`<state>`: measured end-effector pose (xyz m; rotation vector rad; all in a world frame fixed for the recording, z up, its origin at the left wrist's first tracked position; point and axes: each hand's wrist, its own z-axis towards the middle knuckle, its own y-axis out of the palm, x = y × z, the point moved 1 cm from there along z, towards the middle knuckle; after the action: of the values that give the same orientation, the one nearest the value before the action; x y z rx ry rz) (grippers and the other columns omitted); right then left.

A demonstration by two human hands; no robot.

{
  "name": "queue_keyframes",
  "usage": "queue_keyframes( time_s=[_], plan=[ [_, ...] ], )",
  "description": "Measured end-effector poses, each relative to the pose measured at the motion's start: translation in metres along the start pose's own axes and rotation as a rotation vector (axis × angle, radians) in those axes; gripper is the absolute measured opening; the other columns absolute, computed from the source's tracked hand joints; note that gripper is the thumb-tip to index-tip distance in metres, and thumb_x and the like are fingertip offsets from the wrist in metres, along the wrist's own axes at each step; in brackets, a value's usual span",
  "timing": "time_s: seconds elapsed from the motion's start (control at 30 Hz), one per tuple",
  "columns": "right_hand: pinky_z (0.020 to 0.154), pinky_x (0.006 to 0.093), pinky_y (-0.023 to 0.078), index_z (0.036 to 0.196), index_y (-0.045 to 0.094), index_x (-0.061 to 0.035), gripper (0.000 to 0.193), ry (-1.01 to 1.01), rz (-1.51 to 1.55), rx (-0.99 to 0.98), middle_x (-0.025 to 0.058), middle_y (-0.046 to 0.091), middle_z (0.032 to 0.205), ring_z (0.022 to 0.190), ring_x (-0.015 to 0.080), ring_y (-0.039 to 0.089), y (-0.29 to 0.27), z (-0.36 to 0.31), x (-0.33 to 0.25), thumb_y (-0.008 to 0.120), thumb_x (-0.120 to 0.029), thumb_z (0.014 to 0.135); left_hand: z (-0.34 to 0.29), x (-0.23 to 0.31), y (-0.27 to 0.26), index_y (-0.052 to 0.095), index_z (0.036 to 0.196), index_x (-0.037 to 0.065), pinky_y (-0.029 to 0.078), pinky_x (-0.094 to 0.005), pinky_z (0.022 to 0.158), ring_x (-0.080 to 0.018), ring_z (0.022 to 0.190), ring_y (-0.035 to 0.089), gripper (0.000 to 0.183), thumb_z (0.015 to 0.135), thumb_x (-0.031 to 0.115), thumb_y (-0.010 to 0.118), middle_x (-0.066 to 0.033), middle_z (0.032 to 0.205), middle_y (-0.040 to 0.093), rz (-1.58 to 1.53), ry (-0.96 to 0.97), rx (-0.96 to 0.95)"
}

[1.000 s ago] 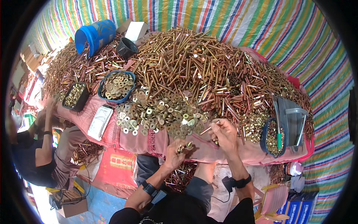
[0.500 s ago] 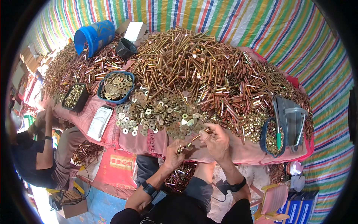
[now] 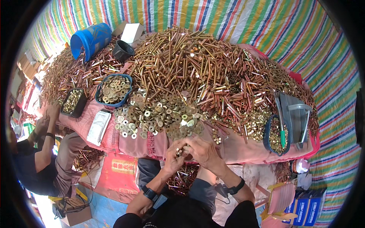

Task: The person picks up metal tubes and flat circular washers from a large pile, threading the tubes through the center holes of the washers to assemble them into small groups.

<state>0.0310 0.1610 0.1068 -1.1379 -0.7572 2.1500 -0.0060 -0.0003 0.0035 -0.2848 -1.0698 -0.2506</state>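
Both of my hands meet just in front of the washers, over the table's near edge. My left hand point(image 3: 174, 156) is closed on a brass-coloured bolt point(image 3: 178, 152), whose end shows between the fingers. My right hand point(image 3: 204, 152) is closed against the left one, its fingertips at the same spot; what it grips is hidden. Flat round washers point(image 3: 156, 116) lie heaped beyond my hands. Behind them rises a large pile of copper-coloured metal rods and tubes point(image 3: 178, 64). Small brass-coloured nuts point(image 3: 257, 125) are heaped to the right, with a few point(image 3: 216, 136) near my right hand.
Left of the washers stand a blue basin of washers point(image 3: 131, 89), a black tub of nuts point(image 3: 73, 102) and a white packet point(image 3: 99, 127). A blue tub point(image 3: 267, 142) holds nuts and a green-handled tool point(image 3: 283, 138). Another person point(image 3: 42, 152) works at far left. More rods lie below my hands.
My hands have come together and drawn slightly nearer to me. The rod that showed between them is now mostly covered by my fingers. The view has shifted slightly.
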Motion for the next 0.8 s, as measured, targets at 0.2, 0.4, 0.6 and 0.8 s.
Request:
queue_keyframes(
  time_s=[0.2, 0.4, 0.6, 0.8],
  plan=[
    [0.079, 0.0422, 0.057, 0.115, 0.075, -0.0022, 0.023, 0.436, -0.128, 0.168, 0.0184, 0.073, 0.097, 0.092, 0.0366, 0.074, -0.012, -0.029, 0.037, 0.073, -0.018, 0.098, -0.006, -0.010, 0.004, 0.072, 0.120, -0.001, 0.055, -0.0310, 0.080, -0.0197, 0.094, 0.068, 0.019, 0.104, 0.009, 0.069, -0.0121, 0.109, 0.072, -0.036, -0.084, -0.007],
    [0.078, 0.0501, 0.056, 0.101, 0.080, -0.0058, 0.026, 0.718, -0.330, 0.149, 0.0205, 0.076, 0.098, 0.090, 0.0402, 0.073, -0.037, -0.041, 0.101, 0.076, -0.031, 0.094, -0.008, -0.007, 0.009, 0.069, 0.122, -0.002, 0.055, -0.0291, 0.075, -0.0122, 0.080, 0.066, 0.021, 0.106, 0.011, 0.067, -0.0080, 0.090, 0.073, -0.077, -0.223, 0.024],
    [0.075, 0.0463, 0.057, 0.095, 0.080, -0.0003, 0.031, 0.795, -0.371, -0.056, 0.0232, 0.077, 0.092, 0.082, 0.0390, 0.075, -0.033, -0.027, 0.120, 0.082, -0.030, 0.088, -0.008, -0.008, 0.008, 0.066, 0.129, 0.000, 0.055, -0.0289, 0.076, -0.0108, 0.081, 0.066, 0.026, 0.107, 0.014, 0.066, -0.0074, 0.090, 0.074, -0.047, -0.222, 0.002],
    [0.065, 0.0344, 0.057, 0.107, 0.075, 0.0040, 0.027, 0.740, 0.203, 0.104, 0.0145, 0.078, 0.087, 0.074, 0.0189, 0.073, -0.037, -0.031, 0.101, 0.079, -0.020, 0.095, -0.010, -0.008, 0.007, 0.065, 0.130, 0.001, 0.056, -0.0291, 0.075, -0.0116, 0.082, 0.068, 0.026, 0.108, 0.015, 0.065, -0.0082, 0.093, 0.075, -0.020, -0.215, -0.024]
  ],
)
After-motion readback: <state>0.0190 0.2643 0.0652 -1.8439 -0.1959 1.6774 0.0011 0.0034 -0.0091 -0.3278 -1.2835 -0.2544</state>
